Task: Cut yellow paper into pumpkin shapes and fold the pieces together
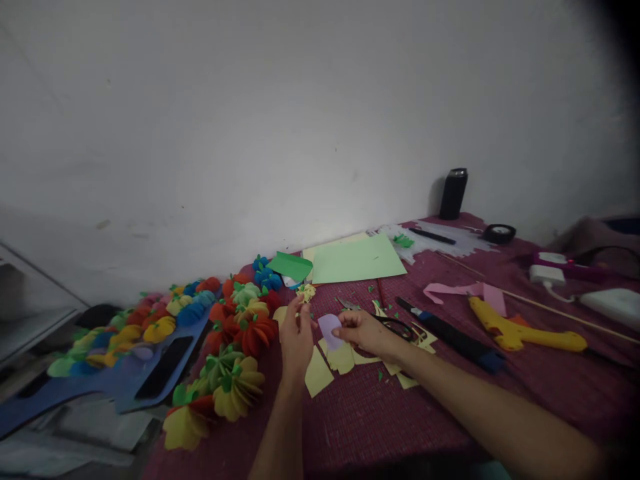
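Note:
A small lilac paper piece (329, 331) with a rounded top is pinched between the thumb and fingers of my right hand (367, 332). Just left of it, my left hand (297, 337) is raised with its fingers apart. A crumpled pale yellow bit (307, 291) shows right behind the left fingertips; whether they touch it I cannot tell. Pale yellow paper scraps (318, 373) lie beneath the hands. Partly hidden behind my right hand are black-handled scissors (400, 328).
Folded-paper pumpkins (239, 387) crowd the left side, more on a blue stool (113, 383) with a phone (164, 367). Pale green sheets (357, 260) lie at the back. Rightward are a utility knife (455, 337), yellow glue gun (523, 328), black tape roll (499, 233) and dark bottle (453, 193).

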`<state>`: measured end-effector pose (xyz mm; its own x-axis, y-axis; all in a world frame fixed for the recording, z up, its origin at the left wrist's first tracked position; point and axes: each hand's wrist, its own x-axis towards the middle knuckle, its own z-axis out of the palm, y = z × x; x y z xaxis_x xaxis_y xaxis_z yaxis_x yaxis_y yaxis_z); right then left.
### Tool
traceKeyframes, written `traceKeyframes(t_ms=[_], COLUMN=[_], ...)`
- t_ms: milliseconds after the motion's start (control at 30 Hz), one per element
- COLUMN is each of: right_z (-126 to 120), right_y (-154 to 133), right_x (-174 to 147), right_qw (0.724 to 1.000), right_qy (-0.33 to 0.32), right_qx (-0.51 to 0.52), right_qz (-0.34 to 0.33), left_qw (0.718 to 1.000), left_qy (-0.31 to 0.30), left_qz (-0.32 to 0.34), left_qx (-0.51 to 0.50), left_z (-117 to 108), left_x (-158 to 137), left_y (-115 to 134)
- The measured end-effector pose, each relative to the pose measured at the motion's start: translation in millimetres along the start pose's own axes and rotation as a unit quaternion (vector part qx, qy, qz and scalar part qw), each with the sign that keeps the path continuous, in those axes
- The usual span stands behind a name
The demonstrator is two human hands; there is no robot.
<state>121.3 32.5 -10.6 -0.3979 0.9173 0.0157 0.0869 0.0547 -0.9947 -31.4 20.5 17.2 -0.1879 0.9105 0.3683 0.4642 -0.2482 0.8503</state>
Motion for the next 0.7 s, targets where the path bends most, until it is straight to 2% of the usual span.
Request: traceKeyframes(t_ms=[67,133,233,333,467,700], right_z=[-6.2,-9.9,-9.6,-6.1,-4.7,-8.0], right_y=[3.0,2.6,-1.0,-5.1,-6.7,-1.6], right_x=[1.1,0.9,-1.1,-5.0,-8.6,-4.7], right_qw=[1.000,1.000,1.000,0.999,0.998,0.998], right_qy=[0.002,0.004,-0.002,-0.026,-0.056,-0.055], right_qx=[0.000,-0.002,-0.006,-0.005,0.001,-0.007], right_qz=[0.010,0.016,0.021,0.026,0.019,0.006], left_qw=[0.999,0.992,0.951,0.905,0.876,0.869], left_qy=[0.012,-0.026,-0.078,-0.139,-0.191,-0.215], left_qz=[-0.016,-0.006,0.022,0.032,0.012,-0.036], left_qx=[0.040,0.123,0.298,0.401,0.444,0.444], left_z=[-11.1,-24.2,-39.9,-43.8,-37.8,-35.0], left_x=[0.0,-6.3,-27.0,-51.2,-67.5,-56.5], left_y=[-3.7,-7.7,-12.9,-16.6,-18.6,-14.4])
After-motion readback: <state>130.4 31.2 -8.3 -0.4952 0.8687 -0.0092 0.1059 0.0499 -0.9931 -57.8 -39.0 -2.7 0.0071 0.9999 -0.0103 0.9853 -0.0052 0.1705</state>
